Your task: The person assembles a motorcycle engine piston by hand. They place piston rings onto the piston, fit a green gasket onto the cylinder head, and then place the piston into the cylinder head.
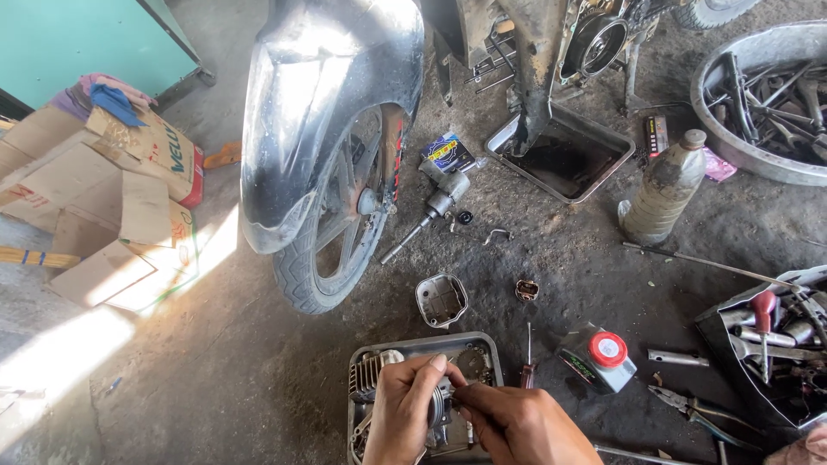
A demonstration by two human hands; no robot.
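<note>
Grey metal is what you have in hand: a small round engine part (441,403), ribbed or ringed as far as the view tells, held low in the frame over the shallow grey metal tray (491,349) on the oily concrete floor (560,250). Your left hand (401,413) is wrapped around its left side with the fingers curled over the top, and your right hand (517,426) pinches at its right edge with fingertips closed on something too small to make out.

Judging by how things lie, the stripping-down looks well advanced. A finned cylinder piece (370,375) sits in the tray beside your hands, a rounded grey metal cover (441,300) lies on the floor just beyond it, and a small brown cap (526,289) rests near that. A red-handled screwdriver (527,362) lies just right of the tray, and a dark oil bottle with a red cap (599,357) stands tilted beyond it.

The motorcycle's front wheel under its black mudguard (327,129) stands ahead, and a square drain pan (568,155) holds dark fluid. What you hold seems still in mid-work, neither set down nor fitted to anything.
</note>
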